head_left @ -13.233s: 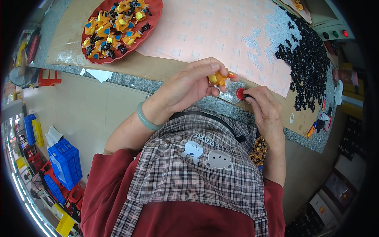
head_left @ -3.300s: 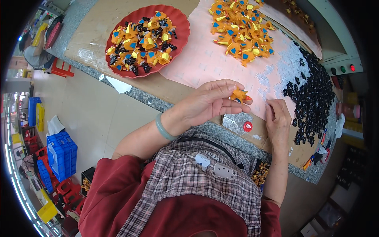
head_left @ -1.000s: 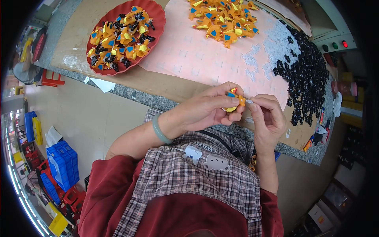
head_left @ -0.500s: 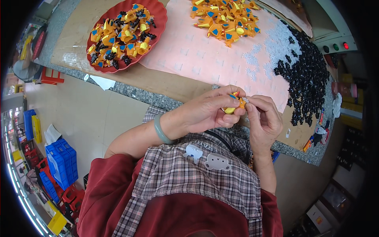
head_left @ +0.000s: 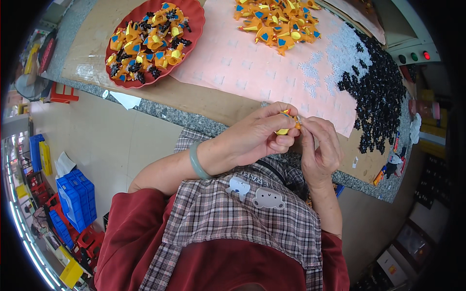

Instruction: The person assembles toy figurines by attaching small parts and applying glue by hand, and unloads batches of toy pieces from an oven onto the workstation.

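My left hand (head_left: 257, 132), a pale green bangle on its wrist, is closed around a small orange and yellow plastic figure part (head_left: 282, 131) with a blue patch. The thumb and index finger of my right hand (head_left: 321, 151) are pinched at the right end of that part. A tiny pale piece shows at those fingertips, too small to make out. Both hands are held just off the near table edge, above my checked apron (head_left: 213, 203). Beyond them, a heap of similar orange parts (head_left: 279, 24) lies on a pink sheet (head_left: 242, 77).
A red scalloped plate (head_left: 196, 31) at the far left bears orange parts joined or mixed with black pieces. Clear small pieces (head_left: 340, 53) and many black small pieces (head_left: 381, 102) spread over the table's right side. Blue crates (head_left: 76, 199) stand on the floor at left.
Both hands have shifted only slightly, with the figure part still in the left. My right hand has moved a little to the left, its fingers more extended.
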{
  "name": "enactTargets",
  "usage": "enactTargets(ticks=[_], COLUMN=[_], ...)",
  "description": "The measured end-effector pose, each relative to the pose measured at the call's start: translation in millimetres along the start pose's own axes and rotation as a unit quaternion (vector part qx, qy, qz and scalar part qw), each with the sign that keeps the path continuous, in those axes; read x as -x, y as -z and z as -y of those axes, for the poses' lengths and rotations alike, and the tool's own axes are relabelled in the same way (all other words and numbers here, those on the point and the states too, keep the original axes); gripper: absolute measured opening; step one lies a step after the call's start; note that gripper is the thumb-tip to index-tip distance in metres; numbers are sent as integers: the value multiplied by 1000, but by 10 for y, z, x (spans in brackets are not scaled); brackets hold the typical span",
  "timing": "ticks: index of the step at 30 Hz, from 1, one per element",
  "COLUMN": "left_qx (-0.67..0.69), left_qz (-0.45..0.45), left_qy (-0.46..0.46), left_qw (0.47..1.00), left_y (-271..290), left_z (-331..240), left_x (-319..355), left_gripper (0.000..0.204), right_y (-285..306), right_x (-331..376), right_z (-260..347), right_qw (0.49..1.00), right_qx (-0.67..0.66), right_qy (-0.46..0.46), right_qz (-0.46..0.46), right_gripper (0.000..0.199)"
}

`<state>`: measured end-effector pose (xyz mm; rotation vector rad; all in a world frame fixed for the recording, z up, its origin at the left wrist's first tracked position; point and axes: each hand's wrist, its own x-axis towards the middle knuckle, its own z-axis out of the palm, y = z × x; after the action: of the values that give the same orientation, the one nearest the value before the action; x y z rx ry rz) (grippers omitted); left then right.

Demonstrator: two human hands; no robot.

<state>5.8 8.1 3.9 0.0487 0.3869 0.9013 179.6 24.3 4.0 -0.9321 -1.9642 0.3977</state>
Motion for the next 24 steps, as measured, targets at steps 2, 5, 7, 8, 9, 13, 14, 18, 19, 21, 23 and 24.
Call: enactTargets(ticks=[2,5,7,8,9,13,14,18,19,21,23,24], left_qx=[-10,-28,-59,-62,-70,-114,-140,-404,-512,-646,-839,-839], left_qz=[2,3,-8,-4,-3,-5,-10,-60,-80,-112,-161,-163], left_qy=[-6,-1,-1,2,4,0,-7,-116,-165,-228,-321,-321], left_qw=[1000,1000,998,998,998,993,990,905,839,720,409,409], left_y=[-5,-9,-19,-19,-14,-11,-7,-5,14,87,154,193], left_z=[-4,-11,-52,-54,-52,-117,-155,-451,-540,-700,-822,-855], left_x=[-12,15,48,49,44,82,110,220,235,265,278,269], left_gripper=[17,17,19,19,19,21,22,23,23,24,26,26], right_y=[-11,-24,-2,-16,-21,2,14,47,99,224,288,297], right_x=[-6,-21,-17,6,19,39,14,-102,-132,-183,-206,-227], right_z=[-6,24,17,28,39,80,70,23,-65,-321,-537,-595], right_qw=[1000,1000,1000,1000,999,998,998,991,996,996,991,988], right_qx=[11,-10,-11,-23,-36,-52,-51,-105,-54,29,59,67], right_qy=[7,19,14,9,4,0,2,21,6,-59,-108,-126], right_qz=[-5,0,1,4,7,23,21,79,66,53,54,60], right_gripper=[21,22,22,23,23,26,26,29,28,24,21,19])
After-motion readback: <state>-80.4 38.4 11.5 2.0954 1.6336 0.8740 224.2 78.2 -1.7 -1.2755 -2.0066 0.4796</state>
